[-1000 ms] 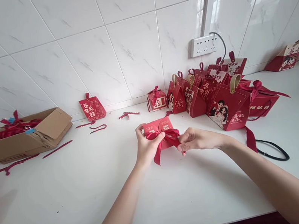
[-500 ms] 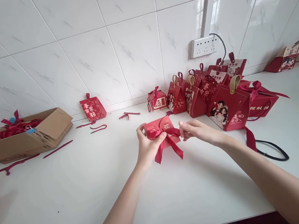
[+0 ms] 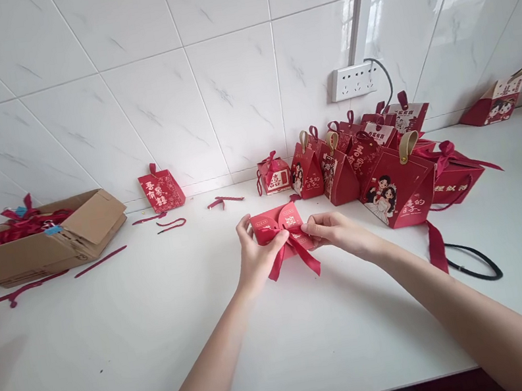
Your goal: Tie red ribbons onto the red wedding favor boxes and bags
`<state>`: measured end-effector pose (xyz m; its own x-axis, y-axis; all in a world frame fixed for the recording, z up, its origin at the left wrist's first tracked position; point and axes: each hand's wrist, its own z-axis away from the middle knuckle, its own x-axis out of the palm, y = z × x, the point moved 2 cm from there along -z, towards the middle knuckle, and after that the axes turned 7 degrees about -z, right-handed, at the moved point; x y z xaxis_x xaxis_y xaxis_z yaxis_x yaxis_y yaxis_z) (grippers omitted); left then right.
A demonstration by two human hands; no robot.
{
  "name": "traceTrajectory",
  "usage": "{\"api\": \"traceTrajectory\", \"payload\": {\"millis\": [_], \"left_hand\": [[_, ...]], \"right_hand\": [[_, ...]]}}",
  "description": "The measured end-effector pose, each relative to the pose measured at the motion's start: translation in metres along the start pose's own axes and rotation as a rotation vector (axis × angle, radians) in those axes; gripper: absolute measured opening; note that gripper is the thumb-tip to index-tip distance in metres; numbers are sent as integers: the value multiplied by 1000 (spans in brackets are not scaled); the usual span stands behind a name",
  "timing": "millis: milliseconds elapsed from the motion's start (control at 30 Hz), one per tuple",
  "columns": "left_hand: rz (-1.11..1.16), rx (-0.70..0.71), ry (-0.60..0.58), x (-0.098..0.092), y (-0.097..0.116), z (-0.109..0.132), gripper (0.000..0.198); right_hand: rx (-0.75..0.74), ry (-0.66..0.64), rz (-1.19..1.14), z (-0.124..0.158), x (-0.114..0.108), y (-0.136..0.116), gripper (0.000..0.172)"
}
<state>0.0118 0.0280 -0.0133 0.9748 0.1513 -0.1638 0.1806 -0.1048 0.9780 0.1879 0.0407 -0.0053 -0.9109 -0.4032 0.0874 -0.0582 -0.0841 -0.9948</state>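
A small red gift box (image 3: 273, 217) with printed characters and curved top flaps is held up in the middle of the view. Dark red ribbon (image 3: 307, 261) is tied in a bow on its front, with two tails hanging down. My left hand (image 3: 257, 254) is closed round the box's left side, its thumb pressed on the bow's knot. On the right side, my right hand (image 3: 328, 231) has thumb and fingers closed on the bow's right loop, against the box edge. The fingers behind the box are partly hidden.
Several red gift boxes (image 3: 398, 192) with loop handles crowd the back right. A cardboard carton (image 3: 64, 245) holding red ribbons stands at the left. Ribbon scraps (image 3: 224, 199) and a single box (image 3: 161, 191) lie near the wall. A black loop (image 3: 477, 263) rests at right.
My right hand has moved left from beside the bow onto its right loop and the box edge. My left hand has stayed on the box and knot.
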Motion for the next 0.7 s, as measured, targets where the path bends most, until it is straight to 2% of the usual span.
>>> {"api": "traceTrajectory", "payload": {"millis": [133,300,400,567,700], "left_hand": [[50,50,101,-4,-1,0,42],[-30,163,77,-4,1,0,23],[-72,228,61,-4,2,0,20],[-88,109,58,-7,4,-2,26],[-146,143,68,-10,9,-4,29]], "right_hand": [[-21,17,-102,-2,2,3,44],[-47,18,-161,-3,1,5,43],[-47,2,-152,-2,1,4,41],[-72,-84,-105,0,1,1,38],[-108,-139,-60,0,0,1,36]]}}
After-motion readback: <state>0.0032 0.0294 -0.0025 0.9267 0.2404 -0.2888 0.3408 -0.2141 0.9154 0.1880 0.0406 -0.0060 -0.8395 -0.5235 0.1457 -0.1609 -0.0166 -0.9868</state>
